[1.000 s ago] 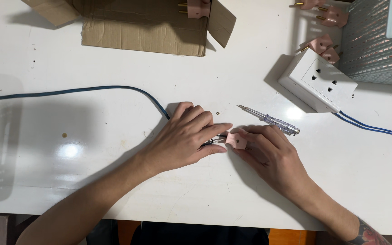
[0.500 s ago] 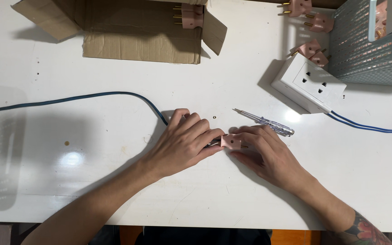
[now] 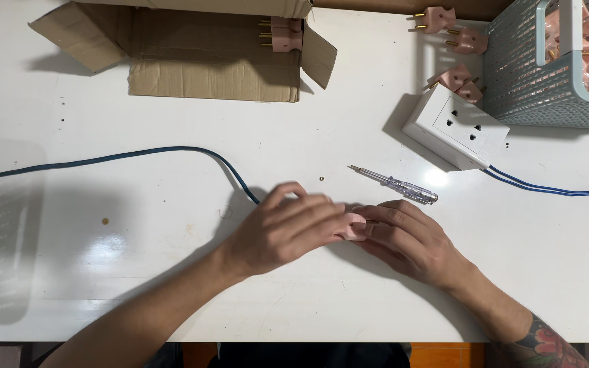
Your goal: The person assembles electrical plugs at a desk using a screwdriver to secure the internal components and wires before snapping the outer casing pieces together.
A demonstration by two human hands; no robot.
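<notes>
Both forearms are bare, with no sleeve in view on either side. The left hand (image 3: 282,232) wears no glove, ring or watch that shows, and its forearm runs unmarked to the lower edge of the picture. The right hand (image 3: 407,238) is likewise ungloved and without rings. Low on the right forearm, near the picture's corner, sits a tattoo (image 3: 547,347) in red, green and dark ink, partly cut off.

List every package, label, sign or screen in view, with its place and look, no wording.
Cardboard box: top centre-left of the white table, brown, flaps open, flattened, one pink plug resting on it.
Plastic basket: top right corner, pale blue-grey mesh walls, pink plugs inside.
No labels, signs or screens show.
</notes>
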